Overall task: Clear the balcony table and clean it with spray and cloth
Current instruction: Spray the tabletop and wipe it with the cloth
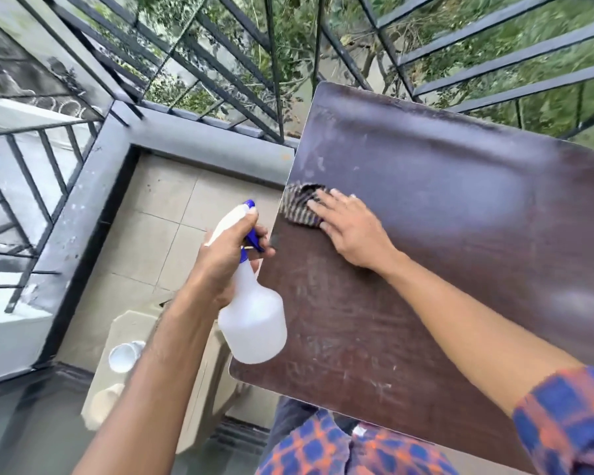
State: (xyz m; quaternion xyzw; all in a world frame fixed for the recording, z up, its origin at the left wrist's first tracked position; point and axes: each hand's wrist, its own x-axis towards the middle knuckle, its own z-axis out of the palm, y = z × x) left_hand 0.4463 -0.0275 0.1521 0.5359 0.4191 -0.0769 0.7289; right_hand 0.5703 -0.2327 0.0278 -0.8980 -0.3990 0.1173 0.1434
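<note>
The dark brown table top (443,234) fills the right half of the head view, streaked and scuffed, with nothing standing on it. A striped grey cloth (300,205) lies bunched at the table's left edge. My right hand (350,228) rests flat on the cloth, fingers spread over it. My left hand (227,255) is closed around the neck of a white spray bottle (254,323) with a blue trigger and nozzle tip. The bottle hangs upright just beside the table's near left corner, over the floor.
A beige plastic stool (199,378) stands on the tiled floor left of the table, with a white cup (124,356) lying on it. A black metal railing (220,70) and a grey ledge (199,138) close off the balcony behind.
</note>
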